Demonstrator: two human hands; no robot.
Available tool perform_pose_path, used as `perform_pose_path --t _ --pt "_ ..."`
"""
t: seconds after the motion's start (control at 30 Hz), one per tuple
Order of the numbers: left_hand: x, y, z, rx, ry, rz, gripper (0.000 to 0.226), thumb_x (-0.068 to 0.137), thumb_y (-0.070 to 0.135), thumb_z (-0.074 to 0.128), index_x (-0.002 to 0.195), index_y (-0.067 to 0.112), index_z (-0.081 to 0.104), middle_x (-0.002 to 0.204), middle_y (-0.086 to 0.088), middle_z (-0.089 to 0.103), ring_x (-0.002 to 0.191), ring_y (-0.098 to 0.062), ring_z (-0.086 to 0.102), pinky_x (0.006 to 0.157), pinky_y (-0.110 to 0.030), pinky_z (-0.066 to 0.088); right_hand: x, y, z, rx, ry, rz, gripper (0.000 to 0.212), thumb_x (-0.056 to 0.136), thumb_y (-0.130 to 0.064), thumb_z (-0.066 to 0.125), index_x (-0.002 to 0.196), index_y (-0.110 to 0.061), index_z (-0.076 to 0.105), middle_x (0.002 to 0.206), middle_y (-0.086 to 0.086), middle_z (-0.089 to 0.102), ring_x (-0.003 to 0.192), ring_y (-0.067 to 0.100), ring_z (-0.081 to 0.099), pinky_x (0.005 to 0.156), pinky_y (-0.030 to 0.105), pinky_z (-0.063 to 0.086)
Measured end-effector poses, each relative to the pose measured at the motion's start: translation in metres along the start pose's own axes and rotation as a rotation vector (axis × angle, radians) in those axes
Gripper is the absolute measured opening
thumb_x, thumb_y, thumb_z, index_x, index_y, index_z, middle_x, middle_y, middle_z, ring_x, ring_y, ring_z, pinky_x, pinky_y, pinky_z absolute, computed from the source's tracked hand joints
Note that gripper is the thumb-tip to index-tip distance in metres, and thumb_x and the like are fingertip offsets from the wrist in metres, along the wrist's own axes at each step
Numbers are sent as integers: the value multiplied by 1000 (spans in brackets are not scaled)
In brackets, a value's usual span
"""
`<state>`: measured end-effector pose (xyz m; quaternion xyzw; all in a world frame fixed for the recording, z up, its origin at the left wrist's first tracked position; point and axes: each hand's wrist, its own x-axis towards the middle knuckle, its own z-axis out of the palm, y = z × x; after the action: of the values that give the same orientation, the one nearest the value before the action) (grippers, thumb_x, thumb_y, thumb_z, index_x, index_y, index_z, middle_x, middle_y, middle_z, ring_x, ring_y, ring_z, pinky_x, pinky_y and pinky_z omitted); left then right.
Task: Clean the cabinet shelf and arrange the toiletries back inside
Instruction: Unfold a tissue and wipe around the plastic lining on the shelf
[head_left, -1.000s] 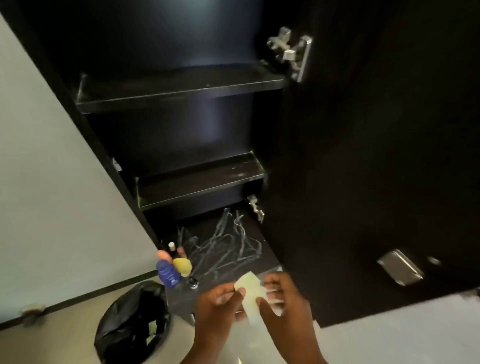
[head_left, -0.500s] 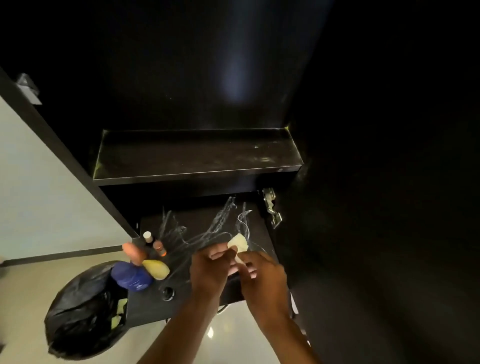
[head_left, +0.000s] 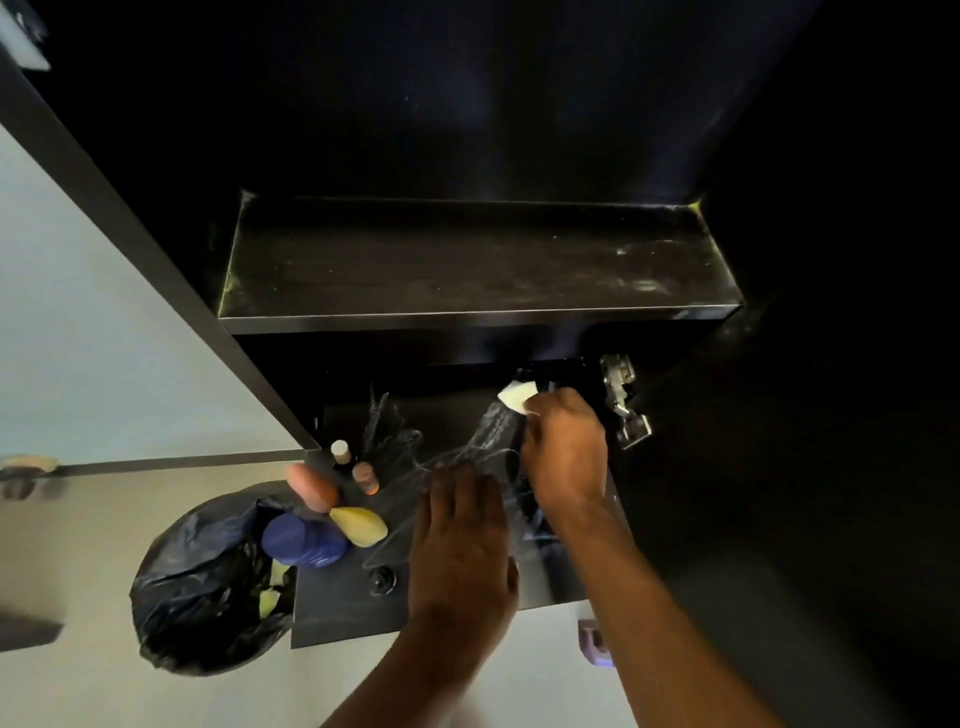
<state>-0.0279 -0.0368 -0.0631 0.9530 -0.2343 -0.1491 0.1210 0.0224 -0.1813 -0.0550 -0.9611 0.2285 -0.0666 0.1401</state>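
Right hand (head_left: 563, 447) pinches pale wipe (head_left: 515, 396) on bottom shelf (head_left: 447, 415); left hand (head_left: 460, 545) flat, open, empty. Wipe looks soft, light; grip bunched middle.

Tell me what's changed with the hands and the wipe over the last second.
Both hands held the pale wipe together in front of the cabinet; now only the right hand holds it, reaching in toward the bottom shelf's back right corner near the hinge. The left hand has let go and lies flat on the shelf's front. The toiletries at the left and the black bag have stayed put.
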Motion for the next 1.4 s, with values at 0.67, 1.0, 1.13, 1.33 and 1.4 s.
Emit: perform_pose_path --t 0.67,1.0,1.13,1.33,1.4 --pt "28 -3 -2 62 -83 -19 104 87 31 77 162 8 8 170 -15 10 156 -39 14 125 -49 24 1 4 3 -138 -94 -39 22 89 3 61 105 -8 72 111 12 65 105 29 63 83 37 56" --pt "27 -8 0 25 -51 7 104 87 33 78 162 14 8 171 -11 8 158 -37 11 126 -47 24 29 -19 11 -88 -158 -119 18 93 -3 56 90 -7 73 88 13 71 82 30 68 73 43 58" --pt "26 -10 -4 14 -47 27 104 86 43 77 162 16 11 169 -9 12 157 -34 14 125 -45 27 -4 -3 -3 -134 -137 -30 19 90 2 61 100 -10 72 95 8 71 85 22 69 73 30 58" --pt "26 -11 -6 11 -31 32 106 86 50 75 162 17 9 169 -7 12 156 -32 15 126 -42 24 47 0 6 -143 -19 93 22 89 7 54 94 -3 73 91 15 73 86 31 70 75 38 58" --pt "26 -11 -6 17 -26 31 107 85 51 75 161 18 9 169 -6 14 156 -32 15 126 -41 24 52 -11 14 -100 -84 -19 23 92 0 52 94 -7 73 90 14 74 85 31 71 75 38 57"
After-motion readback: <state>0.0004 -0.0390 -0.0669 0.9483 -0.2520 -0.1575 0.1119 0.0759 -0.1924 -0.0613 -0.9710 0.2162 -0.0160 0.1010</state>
